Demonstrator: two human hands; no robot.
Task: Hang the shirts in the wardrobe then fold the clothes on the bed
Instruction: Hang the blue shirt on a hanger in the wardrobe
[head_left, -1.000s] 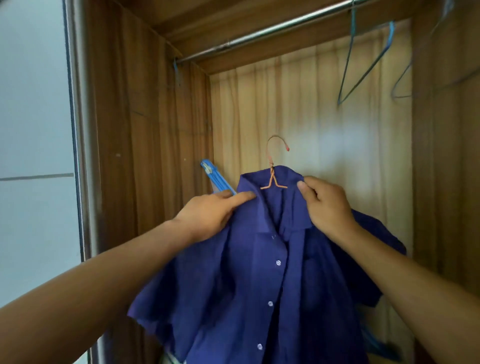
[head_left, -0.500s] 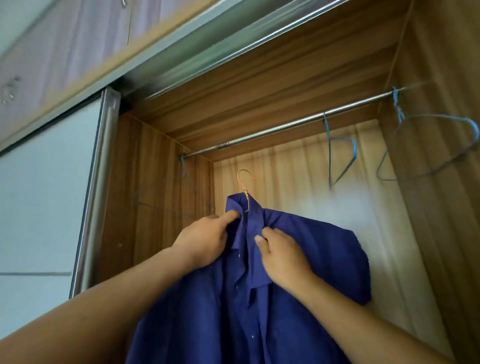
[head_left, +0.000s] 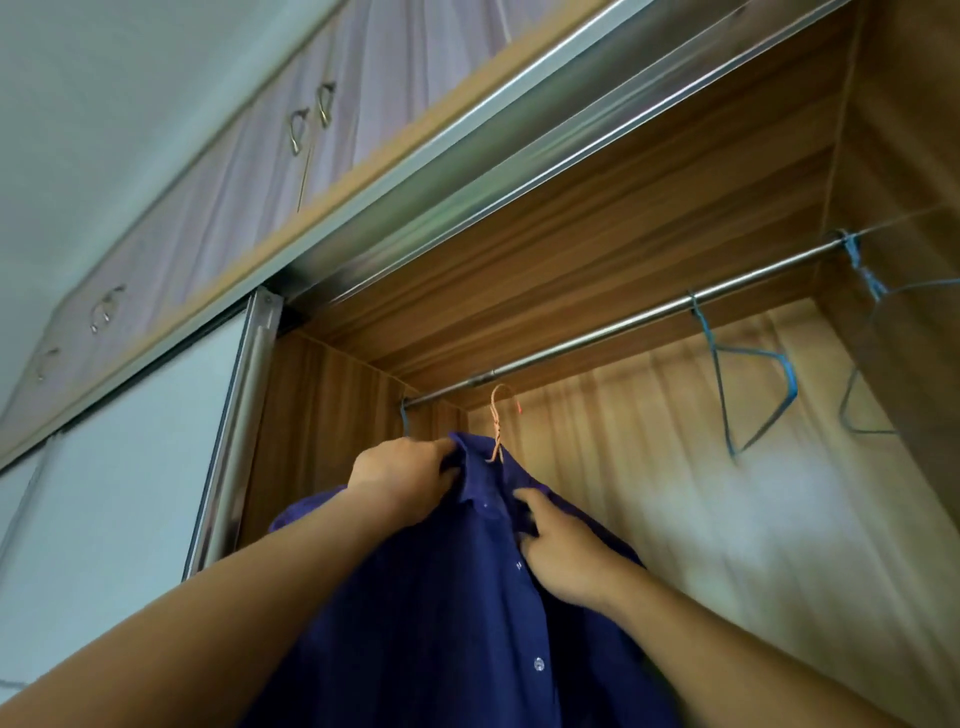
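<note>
The blue shirt (head_left: 441, 623) sits on an orange wire hanger (head_left: 497, 421) inside the wooden wardrobe (head_left: 623, 208), with the hook just under the metal rail (head_left: 623, 323); whether they touch is hard to tell. The left hand (head_left: 400, 475) clenches the fabric beside the collar and the right hand (head_left: 563, 545) pinches the buttoned front. 2 blue hangers (head_left: 748, 395) hang further right. A white sliding door (head_left: 130, 441) stands left, below blurred cupboard handles (head_left: 306, 124). The shirt's hem is cut off below

Left hand (head_left: 400, 475) and right hand (head_left: 563, 553), raised, each in curled grip.
</note>
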